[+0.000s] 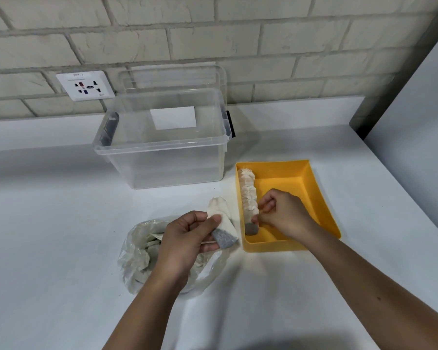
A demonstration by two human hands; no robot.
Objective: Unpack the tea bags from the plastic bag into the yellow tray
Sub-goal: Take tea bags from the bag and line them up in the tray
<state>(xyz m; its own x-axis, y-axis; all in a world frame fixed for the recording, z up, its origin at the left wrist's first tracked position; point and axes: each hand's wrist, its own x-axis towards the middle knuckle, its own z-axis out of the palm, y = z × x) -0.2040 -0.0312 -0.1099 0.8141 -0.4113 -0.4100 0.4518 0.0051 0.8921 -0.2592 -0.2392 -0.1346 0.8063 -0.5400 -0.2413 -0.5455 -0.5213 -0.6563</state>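
**A:** Left hand?

**B:** Your left hand (187, 238) is over the bag (137, 253). Thumb and curled fingers pinch a small bunch of tea bags (221, 221) — paper tops pointing away from you, a grey tea-filled corner sticking out below your fingertips.

**A:** And the right?

**B:** Your right hand (281, 213) is down inside the tray (321, 198), near its left wall. The fingers are curled, and thumb and forefinger pinch the last tea bag (251, 227) at the near end of the row (248, 190).

**A:** How does the row lie?

**B:** Along the tray's left wall, from the far corner toward you, the bags packed close against each other.

**A:** The bag itself?

**B:** Open and crumpled on the counter (61, 223), just left of the tray, apart from it. You have more tea bags inside — partly hidden under your left wrist. Behind it a clear box (162, 152) stands near the brick wall, with a socket (86, 85) on the wall to the box's left.
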